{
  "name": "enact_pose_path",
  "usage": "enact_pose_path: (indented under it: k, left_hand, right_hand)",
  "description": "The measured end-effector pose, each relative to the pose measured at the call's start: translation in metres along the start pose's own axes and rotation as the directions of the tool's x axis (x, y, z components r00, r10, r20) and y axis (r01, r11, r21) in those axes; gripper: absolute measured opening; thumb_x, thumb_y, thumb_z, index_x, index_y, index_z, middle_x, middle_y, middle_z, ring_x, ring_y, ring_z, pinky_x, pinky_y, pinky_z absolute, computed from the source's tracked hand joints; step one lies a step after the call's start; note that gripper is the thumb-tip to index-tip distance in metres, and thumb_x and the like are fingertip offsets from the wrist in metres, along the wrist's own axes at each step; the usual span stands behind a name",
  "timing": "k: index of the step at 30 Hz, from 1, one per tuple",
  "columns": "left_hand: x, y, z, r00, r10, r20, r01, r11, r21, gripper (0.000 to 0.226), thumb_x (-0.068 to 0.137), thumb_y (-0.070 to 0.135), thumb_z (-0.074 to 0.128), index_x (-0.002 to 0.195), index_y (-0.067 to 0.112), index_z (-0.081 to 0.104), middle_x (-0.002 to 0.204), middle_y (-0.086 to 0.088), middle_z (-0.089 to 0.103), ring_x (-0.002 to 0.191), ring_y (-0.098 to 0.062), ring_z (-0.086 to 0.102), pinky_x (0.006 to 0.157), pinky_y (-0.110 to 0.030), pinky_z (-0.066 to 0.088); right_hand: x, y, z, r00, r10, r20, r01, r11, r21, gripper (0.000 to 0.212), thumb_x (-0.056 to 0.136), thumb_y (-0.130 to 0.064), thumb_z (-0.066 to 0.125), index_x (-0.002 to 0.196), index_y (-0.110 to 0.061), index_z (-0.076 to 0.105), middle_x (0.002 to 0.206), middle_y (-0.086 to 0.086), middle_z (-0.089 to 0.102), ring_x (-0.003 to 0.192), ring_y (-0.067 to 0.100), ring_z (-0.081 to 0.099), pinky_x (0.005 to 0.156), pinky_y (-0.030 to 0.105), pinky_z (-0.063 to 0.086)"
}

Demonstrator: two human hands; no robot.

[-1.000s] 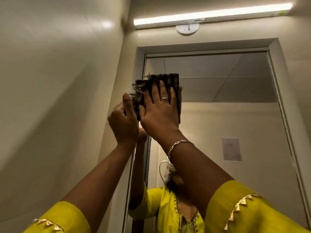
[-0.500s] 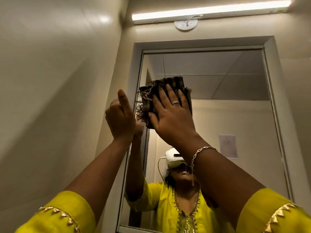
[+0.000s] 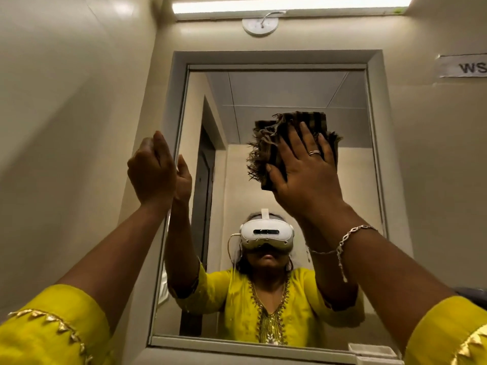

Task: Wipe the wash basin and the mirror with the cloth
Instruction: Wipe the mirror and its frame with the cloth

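The wall mirror (image 3: 303,93) in its grey frame fills the middle of the head view. A dark brown fringed cloth (image 3: 268,143), folded, lies flat against the glass in the mirror's upper middle. My right hand (image 3: 303,175) presses it there with straight, spread fingers, a ring on one finger and a bracelet at the wrist. My left hand (image 3: 150,169) is raised beside the mirror's left frame, fingers loosely curled, holding nothing. The wash basin is out of view.
A tube light (image 3: 290,6) and a round fitting (image 3: 260,25) sit above the mirror. A paper label (image 3: 463,67) is stuck on the right wall. A small white tray (image 3: 371,351) stands below the mirror's right corner. The left wall is close.
My right hand has slid the cloth rightward and down across the glass, away from the top left corner. My left hand stays by the left frame. The view has tipped down.
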State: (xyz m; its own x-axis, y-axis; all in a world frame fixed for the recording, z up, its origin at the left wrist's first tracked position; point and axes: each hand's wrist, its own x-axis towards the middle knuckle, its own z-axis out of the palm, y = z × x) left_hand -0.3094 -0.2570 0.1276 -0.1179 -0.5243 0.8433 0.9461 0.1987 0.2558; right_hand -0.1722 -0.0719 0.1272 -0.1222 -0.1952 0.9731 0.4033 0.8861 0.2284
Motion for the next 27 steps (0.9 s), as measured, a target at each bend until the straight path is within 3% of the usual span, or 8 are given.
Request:
enact_pose_path:
  k: [4, 8, 10, 12, 15, 17, 22, 27]
  left_hand:
    - [-0.004, 0.002, -0.003, 0.999, 0.027, 0.024, -0.028, 0.999, 0.039, 0.038, 0.099, 0.018, 0.035, 0.085, -0.010, 0.056, 0.068, -0.017, 0.051, 0.059, -0.018, 0.044, 0.051, 0.002, 0.031]
    - [-0.007, 0.000, -0.006, 0.996, 0.050, 0.069, -0.054, 0.997, 0.059, 0.030, 0.099, 0.014, 0.033, 0.100, -0.008, 0.054, 0.087, -0.028, 0.061, 0.070, -0.019, 0.045, 0.053, 0.002, 0.030]
    - [-0.007, -0.003, -0.006, 0.994, 0.059, 0.091, -0.065, 0.996, 0.066, 0.029, 0.099, 0.014, 0.031, 0.105, -0.005, 0.052, 0.089, -0.026, 0.060, 0.071, -0.018, 0.047, 0.053, -0.007, 0.032]
    - [-0.009, -0.005, -0.007, 0.990, 0.050, 0.132, -0.059, 0.996, 0.068, 0.029, 0.100, 0.015, 0.031, 0.110, -0.004, 0.050, 0.087, -0.023, 0.059, 0.073, -0.018, 0.049, 0.057, -0.013, 0.031]
    - [-0.014, -0.013, -0.013, 0.972, 0.001, 0.236, -0.008, 1.000, 0.028, 0.031, 0.100, 0.018, 0.030, 0.115, -0.003, 0.046, 0.077, -0.012, 0.051, 0.061, -0.018, 0.048, 0.047, -0.012, 0.033]
    - [-0.022, -0.018, -0.020, 0.945, -0.094, 0.314, 0.101, 0.995, -0.005, 0.030, 0.100, 0.024, 0.029, 0.104, 0.000, 0.046, 0.066, -0.007, 0.045, 0.054, -0.016, 0.043, 0.045, -0.014, 0.035]
    - [-0.032, -0.017, -0.028, 0.853, -0.305, 0.423, 0.351, 0.936, -0.033, 0.031, 0.099, 0.035, 0.023, 0.091, 0.015, 0.045, 0.070, 0.002, 0.041, 0.063, -0.009, 0.041, 0.057, -0.017, 0.032]
    - [-0.033, -0.012, -0.028, 0.842, -0.341, 0.418, 0.387, 0.921, -0.028, 0.047, 0.099, 0.035, 0.022, 0.121, 0.000, 0.044, 0.103, -0.011, 0.052, 0.097, -0.022, 0.048, 0.082, -0.031, 0.039]
  right_hand:
    - [-0.006, 0.023, -0.008, 0.999, 0.050, 0.021, -0.050, 0.999, -0.008, 0.064, 0.086, -0.052, 0.020, 0.143, -0.024, 0.027, 0.155, 0.004, 0.019, 0.145, 0.022, 0.006, 0.117, 0.043, 0.003]
    - [-0.009, 0.040, -0.015, 0.998, 0.063, 0.014, -0.063, 0.998, -0.023, 0.069, 0.083, -0.054, 0.015, 0.142, -0.022, 0.030, 0.154, 0.006, 0.022, 0.144, 0.024, 0.009, 0.115, 0.043, 0.003]
    - [-0.008, 0.049, -0.017, 0.997, 0.079, 0.021, -0.078, 0.996, -0.039, 0.070, 0.082, -0.054, 0.015, 0.143, -0.022, 0.030, 0.154, 0.006, 0.021, 0.144, 0.024, 0.010, 0.115, 0.043, 0.003]
    - [-0.008, 0.060, -0.019, 0.995, 0.099, 0.021, -0.098, 0.994, -0.046, 0.071, 0.082, -0.055, 0.014, 0.143, -0.022, 0.029, 0.154, 0.007, 0.022, 0.144, 0.024, 0.011, 0.115, 0.043, 0.004]
    - [-0.010, 0.069, -0.023, 0.993, 0.112, 0.028, -0.111, 0.992, -0.058, 0.072, 0.082, -0.056, 0.014, 0.143, -0.022, 0.029, 0.154, 0.007, 0.023, 0.144, 0.025, 0.012, 0.115, 0.043, 0.005]
    - [-0.014, 0.069, -0.023, 0.990, 0.138, 0.013, -0.137, 0.989, -0.061, 0.072, 0.082, -0.056, 0.014, 0.143, -0.021, 0.029, 0.153, 0.009, 0.024, 0.143, 0.027, 0.013, 0.115, 0.044, 0.005]
    - [-0.033, 0.059, -0.017, 0.969, 0.244, -0.043, -0.247, 0.966, -0.076, 0.067, 0.087, -0.052, 0.015, 0.144, -0.019, 0.027, 0.153, 0.011, 0.023, 0.143, 0.029, 0.014, 0.114, 0.043, 0.005]
    - [-0.040, 0.035, -0.013, 0.947, 0.319, -0.032, -0.320, 0.947, -0.032, 0.068, 0.086, -0.050, 0.014, 0.146, -0.018, 0.022, 0.154, 0.014, 0.018, 0.143, 0.032, 0.009, 0.114, 0.047, 0.003]
